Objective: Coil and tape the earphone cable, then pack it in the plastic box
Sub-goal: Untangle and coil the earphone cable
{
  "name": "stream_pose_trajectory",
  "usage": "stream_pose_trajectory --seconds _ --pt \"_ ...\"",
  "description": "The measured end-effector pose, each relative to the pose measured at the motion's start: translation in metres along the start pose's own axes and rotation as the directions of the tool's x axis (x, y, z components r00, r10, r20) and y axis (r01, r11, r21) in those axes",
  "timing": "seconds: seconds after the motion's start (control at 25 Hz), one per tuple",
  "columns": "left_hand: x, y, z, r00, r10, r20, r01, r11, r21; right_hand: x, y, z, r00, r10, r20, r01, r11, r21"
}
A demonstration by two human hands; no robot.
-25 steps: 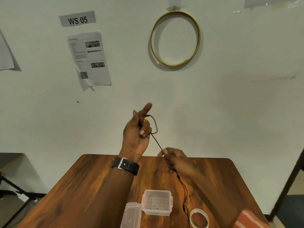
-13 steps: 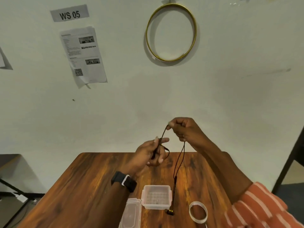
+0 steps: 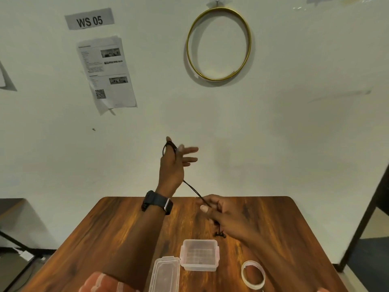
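Observation:
My left hand is raised above the table's far edge with its fingers spread, and the black earphone cable is looped around its thumb and fingers. From there the cable runs down and right into my right hand, which pinches it just over the table. The earbuds dangle below that hand. The open clear plastic box stands on the table near me, with its lid lying to its left. A roll of clear tape lies to the right of the box.
The wooden table stands against a white wall. A gold hoop, a printed sheet and a "WS 05" label hang on the wall. A dark frame stands at the right, a stand leg at the left.
My left hand rose and spread its fingers with the cable looped over them. My right hand dropped from above the left hand to the table, pulling the cable taut.

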State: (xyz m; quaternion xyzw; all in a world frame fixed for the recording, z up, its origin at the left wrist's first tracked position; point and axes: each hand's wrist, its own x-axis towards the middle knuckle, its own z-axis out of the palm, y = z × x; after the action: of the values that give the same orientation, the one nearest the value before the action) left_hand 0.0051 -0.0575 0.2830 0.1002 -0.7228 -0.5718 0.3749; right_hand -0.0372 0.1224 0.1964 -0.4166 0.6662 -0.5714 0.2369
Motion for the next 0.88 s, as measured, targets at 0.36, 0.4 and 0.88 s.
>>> stream_pose_trajectory --seconds 0.36,0.4,0.88 --pt "-0.082 -0.041 0.022 0.695 -0.237 0.678 0.583 0.739 -0.339 0.043 -0.047 -0.076 0.967 -0.203 -0.152 0.189 0.977 -0.097" --pt "-0.085 -0.036 0.027 0.680 -0.174 0.712 0.629 0.637 -0.445 0.047 -0.040 -0.074 0.973 -0.170 -0.156 0.168 0.985 -0.027" --pt "-0.058 -0.055 0.018 0.747 -0.030 0.664 0.652 0.226 -0.723 0.021 -0.005 -0.024 0.967 0.117 0.228 -0.243 0.703 0.669"
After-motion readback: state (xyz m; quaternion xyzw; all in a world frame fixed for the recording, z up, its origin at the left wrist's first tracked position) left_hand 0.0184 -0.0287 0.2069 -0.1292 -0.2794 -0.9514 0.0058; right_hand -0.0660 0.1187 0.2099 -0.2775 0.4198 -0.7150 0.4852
